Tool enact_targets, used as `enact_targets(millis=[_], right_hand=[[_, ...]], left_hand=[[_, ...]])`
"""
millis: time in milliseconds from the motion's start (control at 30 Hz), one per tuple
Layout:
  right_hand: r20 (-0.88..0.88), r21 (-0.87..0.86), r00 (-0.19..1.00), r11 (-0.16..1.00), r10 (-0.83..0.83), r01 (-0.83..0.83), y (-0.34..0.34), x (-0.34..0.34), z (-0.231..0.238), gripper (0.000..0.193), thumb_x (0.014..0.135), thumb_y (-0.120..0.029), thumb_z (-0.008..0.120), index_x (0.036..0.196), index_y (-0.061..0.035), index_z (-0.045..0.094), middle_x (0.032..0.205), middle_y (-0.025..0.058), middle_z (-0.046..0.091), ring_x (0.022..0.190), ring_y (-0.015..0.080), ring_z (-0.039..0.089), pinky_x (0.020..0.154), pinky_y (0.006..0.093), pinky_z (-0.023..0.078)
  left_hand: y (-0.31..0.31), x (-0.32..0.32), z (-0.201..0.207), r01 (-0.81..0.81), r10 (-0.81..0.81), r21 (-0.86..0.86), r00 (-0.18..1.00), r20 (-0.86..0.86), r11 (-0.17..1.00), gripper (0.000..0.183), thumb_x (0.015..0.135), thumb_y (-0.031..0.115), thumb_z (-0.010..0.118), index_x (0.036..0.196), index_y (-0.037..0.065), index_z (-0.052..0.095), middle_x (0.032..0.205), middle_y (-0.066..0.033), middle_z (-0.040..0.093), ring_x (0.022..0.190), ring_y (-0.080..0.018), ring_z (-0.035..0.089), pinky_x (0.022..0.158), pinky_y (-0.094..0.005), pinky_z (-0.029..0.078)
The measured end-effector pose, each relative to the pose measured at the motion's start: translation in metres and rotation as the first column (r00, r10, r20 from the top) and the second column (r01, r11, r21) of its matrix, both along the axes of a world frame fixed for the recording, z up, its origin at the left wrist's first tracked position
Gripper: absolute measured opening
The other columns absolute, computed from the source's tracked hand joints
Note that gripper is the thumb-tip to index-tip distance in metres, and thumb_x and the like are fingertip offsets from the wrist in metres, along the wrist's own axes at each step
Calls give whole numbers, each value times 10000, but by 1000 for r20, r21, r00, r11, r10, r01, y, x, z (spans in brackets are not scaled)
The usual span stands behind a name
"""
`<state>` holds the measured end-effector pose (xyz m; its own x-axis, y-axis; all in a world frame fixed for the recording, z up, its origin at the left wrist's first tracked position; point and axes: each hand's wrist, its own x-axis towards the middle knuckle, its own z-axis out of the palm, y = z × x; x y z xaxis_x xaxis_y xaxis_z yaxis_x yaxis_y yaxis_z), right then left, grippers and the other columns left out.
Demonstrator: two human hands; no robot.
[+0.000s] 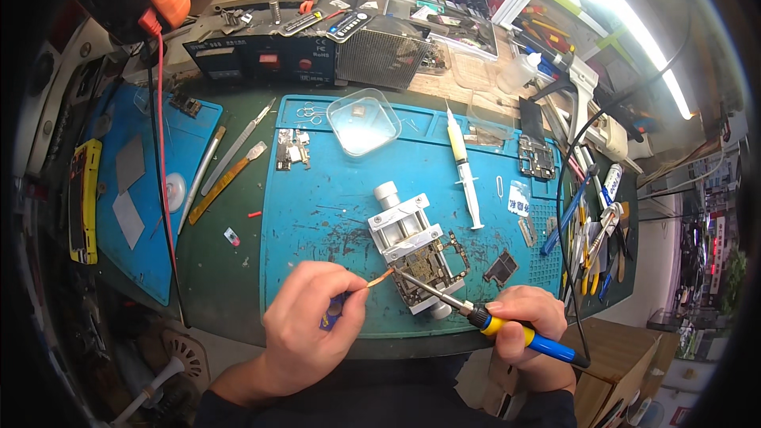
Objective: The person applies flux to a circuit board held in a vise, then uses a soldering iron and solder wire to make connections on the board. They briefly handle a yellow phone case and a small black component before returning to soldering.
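Left hand (313, 325): pinched closed on a copper-coloured strip (380, 279), blue spool (333, 311) at the palm
Right hand (533, 326): curled round a soldering iron (478, 316), tip near the strip
Circuit board (424, 271): clamped in a metal holder (411, 244) on the blue mat (313, 214)
Clear dish (361, 139): one small square piece (358, 110)
Syringe (466, 184): yellowish filling
Print: pale on black box (297, 59), blue on packet (519, 198)
Black cable (564, 190): crosses before the mat's right edge

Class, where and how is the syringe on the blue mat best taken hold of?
Likely by its straight barrel, pinched across from above and the right: the syringe lies flat, thin tip pointing away from the person, with bare blue mat beside it.
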<state>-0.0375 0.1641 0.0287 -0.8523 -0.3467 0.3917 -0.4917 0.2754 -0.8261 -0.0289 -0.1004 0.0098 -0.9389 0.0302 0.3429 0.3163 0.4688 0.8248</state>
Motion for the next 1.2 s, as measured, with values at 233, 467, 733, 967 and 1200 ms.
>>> enact_targets(millis=[233,467,733,967,1200], right_hand=[[-27,-51,999,998,19,-21,6,1,-3,207,911,-209,693,971,-11,684,690,84,672,553,205,647,526,309,527],[-65,-246,980,954,-189,168,10,15,-20,280,949,-285,664,965,-6,645,738,92,655,589,205,636,559,318,530],[-143,-205,975,969,-171,139,14,16,-22,282,953,-264,662,1023,7,624,819,114,662,614,199,625,554,300,494],[-205,-196,934,948,-291,252,19,20,-23,347,985,-353,618,1034,-11,586,787,103,612,604,147,549,538,258,434],[-164,-332,899,881,-406,337,18,31,-27,391,984,-394,607,1011,-6,575,780,85,566,565,96,487,491,218,384]], left_hand=[[-1,2,0,3,-3,-2,1000,9,1000,193,798,-70,741,953,1,652,884,-100,631,673,-157,619,528,-257,506],[-15,8,4,21,-27,97,998,65,995,164,803,-68,692,942,-4,633,874,-111,627,723,-185,612,631,-285,491],[-53,-8,6,-282,279,-368,958,-62,886,188,796,-44,711,963,14,647,936,-97,627,893,-270,588,815,-386,464],[-47,-32,40,-5,-105,-552,980,-168,834,533,791,-37,720,1302,29,584,1319,-138,591,1239,-312,526,1054,-425,420],[-24,-120,45,743,-691,-383,661,292,549,795,764,-77,704,1489,78,416,1435,-168,503,1318,-339,486,1130,-425,399]])
